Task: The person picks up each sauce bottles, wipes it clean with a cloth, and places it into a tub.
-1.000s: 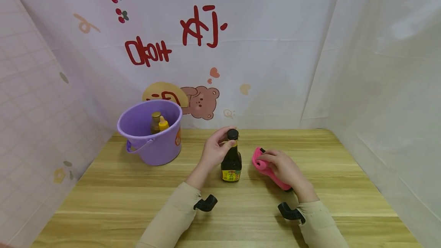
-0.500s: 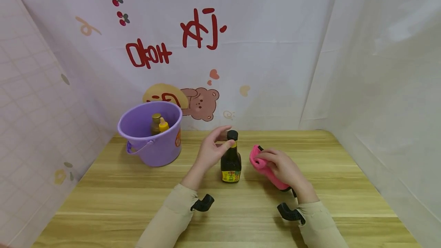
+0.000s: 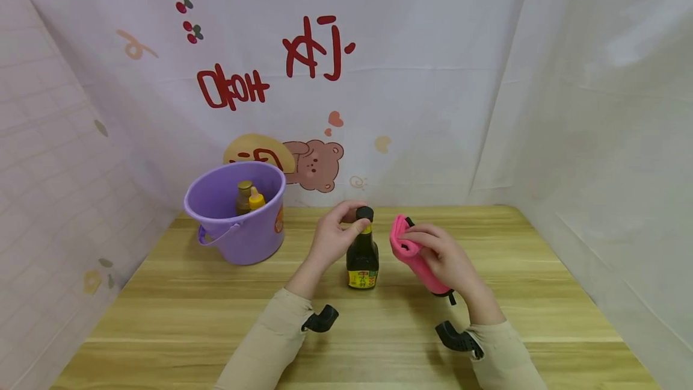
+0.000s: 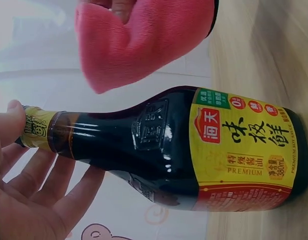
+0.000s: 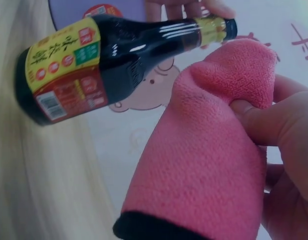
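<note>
A dark soy sauce bottle (image 3: 363, 256) with a black cap and yellow label stands upright on the wooden table. My left hand (image 3: 331, 238) holds it by the neck, thumb on the near side and fingers behind, as the left wrist view shows. To the right of the bottle, my right hand (image 3: 450, 262) pinches a folded pink cloth (image 3: 421, 268) with black edging near its upper end. In the right wrist view the thumb presses into a fold of the cloth (image 5: 198, 150). The cloth is raised and slanted, its top close to the bottle's neck.
A purple bucket (image 3: 251, 239) stands at the back left, its handle hanging at the front. Inside it are a brownish bottle (image 3: 243, 197) and a yellow-capped bottle (image 3: 257, 200). A white printed curtain (image 3: 422, 125) rises behind the table.
My right hand has lifted the pink cloth slightly, and its top has shifted left toward the bottle. My left fingers spread a little from the neck, then came back to it. The bottle stays put.
</note>
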`<state>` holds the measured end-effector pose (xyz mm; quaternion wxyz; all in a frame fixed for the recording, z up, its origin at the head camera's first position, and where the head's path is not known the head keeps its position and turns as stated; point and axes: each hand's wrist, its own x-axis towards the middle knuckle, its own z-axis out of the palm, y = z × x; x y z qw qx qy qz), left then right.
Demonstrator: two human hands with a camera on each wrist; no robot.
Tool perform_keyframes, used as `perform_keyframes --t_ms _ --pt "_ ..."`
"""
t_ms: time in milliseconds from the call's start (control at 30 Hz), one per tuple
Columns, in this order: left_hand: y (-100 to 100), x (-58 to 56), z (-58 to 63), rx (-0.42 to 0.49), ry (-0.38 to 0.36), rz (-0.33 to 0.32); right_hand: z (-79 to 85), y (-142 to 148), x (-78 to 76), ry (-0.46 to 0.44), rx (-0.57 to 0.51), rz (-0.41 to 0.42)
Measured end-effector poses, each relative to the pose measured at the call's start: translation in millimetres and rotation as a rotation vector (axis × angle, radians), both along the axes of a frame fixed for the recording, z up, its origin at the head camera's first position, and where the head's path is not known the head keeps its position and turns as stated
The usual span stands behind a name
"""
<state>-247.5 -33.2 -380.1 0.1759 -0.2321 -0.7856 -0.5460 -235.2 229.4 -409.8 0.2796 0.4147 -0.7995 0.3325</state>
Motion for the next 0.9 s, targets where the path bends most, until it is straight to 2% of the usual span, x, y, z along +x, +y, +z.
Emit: perform_keyframes --t_ms 300,533,667,900 --pt "0 -1.4 0.7 -0.022 0.002 -0.006 17.8 -12 0.0 -0.001 -0.024 0.031" --pt "0 -2.3 0.1 -0.039 0.027 -0.005 32.2 -27 -4.4 0.047 -0.003 0.044" --pt "-1 -2.2 -0.3 -0.044 0.029 -0.007 30.2 -34 -5.8 0.043 -0.007 0.060" --pt "-2 -3.0 -1.8 -0.039 0.036 -0.008 15.2 -38 -6.8 0.010 -0.016 0.057"
